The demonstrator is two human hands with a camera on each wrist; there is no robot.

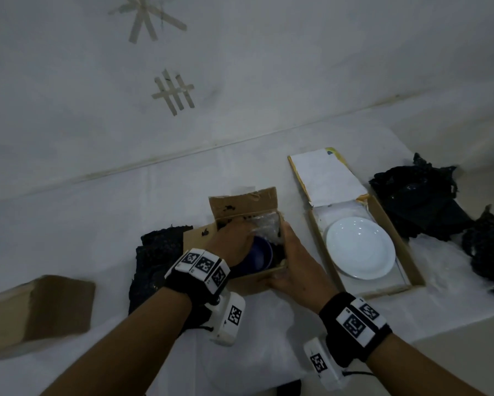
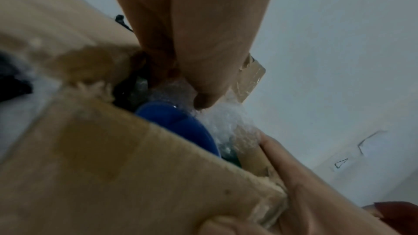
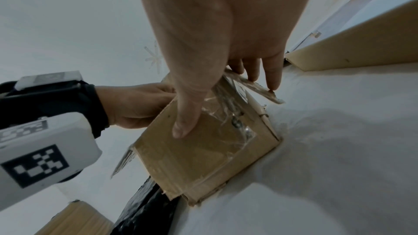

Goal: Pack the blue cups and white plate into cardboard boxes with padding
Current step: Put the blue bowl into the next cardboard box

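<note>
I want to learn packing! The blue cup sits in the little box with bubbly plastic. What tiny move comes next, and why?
Probably tuck the bubble wrap down beside the blue cup with the left hand. The wrap bunches loosely at the cup's rim, the left hand touches it, and the right hand grips the small box.

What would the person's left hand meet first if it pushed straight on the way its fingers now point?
Probably the clear bubble wrap inside the small brown cardboard box, just beyond the fingertips of the left hand and beside the round blue cup; depth is unclear.
</note>
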